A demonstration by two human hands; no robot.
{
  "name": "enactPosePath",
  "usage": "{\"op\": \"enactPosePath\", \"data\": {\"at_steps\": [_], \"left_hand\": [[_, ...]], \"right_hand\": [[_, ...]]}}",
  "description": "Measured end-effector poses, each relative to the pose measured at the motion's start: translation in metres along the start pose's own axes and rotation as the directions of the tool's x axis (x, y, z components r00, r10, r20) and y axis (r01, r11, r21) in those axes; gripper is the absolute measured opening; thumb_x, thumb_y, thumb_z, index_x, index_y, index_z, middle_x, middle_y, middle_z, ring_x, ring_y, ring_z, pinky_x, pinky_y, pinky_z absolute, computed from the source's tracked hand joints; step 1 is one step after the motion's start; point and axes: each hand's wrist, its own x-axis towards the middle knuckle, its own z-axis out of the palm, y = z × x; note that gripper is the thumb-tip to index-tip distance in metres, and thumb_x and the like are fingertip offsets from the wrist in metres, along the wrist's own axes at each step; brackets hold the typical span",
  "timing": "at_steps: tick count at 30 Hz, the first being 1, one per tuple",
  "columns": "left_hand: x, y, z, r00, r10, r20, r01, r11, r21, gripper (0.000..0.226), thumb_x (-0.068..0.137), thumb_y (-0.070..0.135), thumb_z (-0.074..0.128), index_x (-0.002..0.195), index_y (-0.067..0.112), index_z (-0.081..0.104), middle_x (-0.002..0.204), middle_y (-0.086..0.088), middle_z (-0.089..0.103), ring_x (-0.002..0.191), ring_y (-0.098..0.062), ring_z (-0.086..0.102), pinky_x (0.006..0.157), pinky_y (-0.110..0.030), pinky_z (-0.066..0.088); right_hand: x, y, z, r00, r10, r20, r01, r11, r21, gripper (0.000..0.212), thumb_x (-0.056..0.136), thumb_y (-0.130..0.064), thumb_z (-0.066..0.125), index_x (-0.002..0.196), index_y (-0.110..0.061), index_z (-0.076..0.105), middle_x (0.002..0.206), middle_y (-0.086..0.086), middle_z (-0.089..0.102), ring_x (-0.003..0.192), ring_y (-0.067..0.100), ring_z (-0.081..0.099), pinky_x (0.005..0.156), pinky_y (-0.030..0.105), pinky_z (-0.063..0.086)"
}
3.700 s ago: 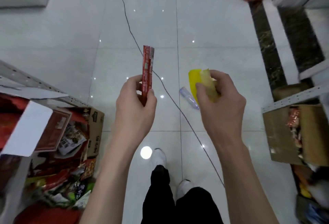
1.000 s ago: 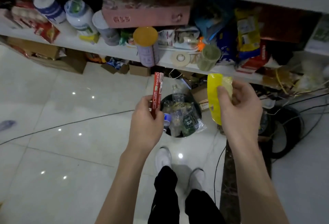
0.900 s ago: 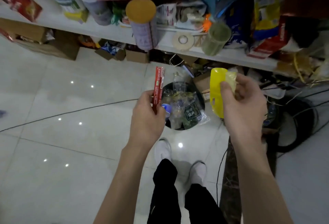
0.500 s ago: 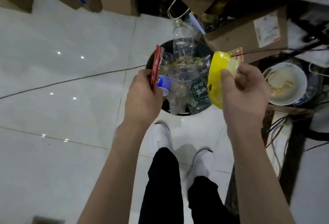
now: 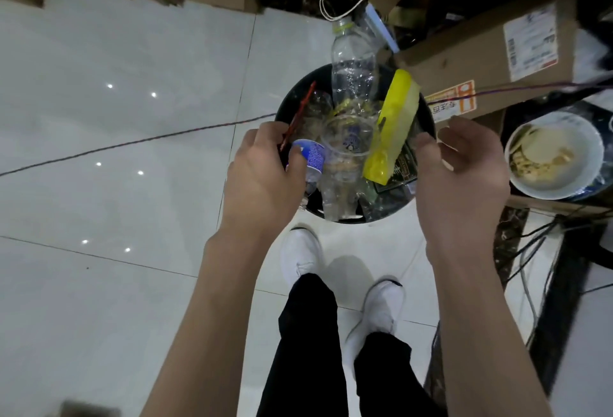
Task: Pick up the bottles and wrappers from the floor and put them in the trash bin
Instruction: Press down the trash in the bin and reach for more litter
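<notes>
Glossy pale floor tiles (image 5: 116, 52) reflect small points of light, a thin cable (image 5: 132, 144) crossing them toward cardboard boxes (image 5: 464, 52).

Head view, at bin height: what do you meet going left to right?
left hand → thin red wrapper → clear plastic cup → yellow plastic wrapper → right hand → white round bowl
</notes>
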Motion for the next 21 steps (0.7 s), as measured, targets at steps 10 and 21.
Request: {"op": "enactPosePath", "data": {"at_steps": [10, 21], "left_hand": [[-0.089, 0.088, -0.085, 0.985, 0.077, -0.158, -0.092, 0.991, -0.093, 0.029, 0.1, 0.03, 0.053, 0.128, 0.025, 0.056, 0.123, 0.005, 0.058, 0.099, -0.012, 0.06, 0.088, -0.035, 0.05], [-0.231, 0.226, -0.261, 0.891, 0.204, -0.405, -0.259, 0.962, -0.083, 0.034, 0.1, 0.035, 0.051, 0.132, 0.024, 0.054, 0.126, 0.007, 0.057, 0.11, -0.012, 0.058, 0.095, -0.041, 0.049]], "right_hand": [[-0.04, -0.097, -0.081, 0.972, -0.2, 0.123, 0.19, 0.978, 0.085, 0.021, 0.092, -0.029, 0.069, 0.112, -0.03, 0.061, 0.104, -0.014, 0.069, 0.098, 0.0, 0.066, 0.095, 0.031, 0.055], [-0.132, -0.276, -0.224, 0.839, -0.494, 0.23, 0.48, 0.87, 0.114, 0.022, 0.094, -0.031, 0.067, 0.116, -0.032, 0.065, 0.111, -0.018, 0.067, 0.1, -0.006, 0.062, 0.09, 0.017, 0.049]]}}
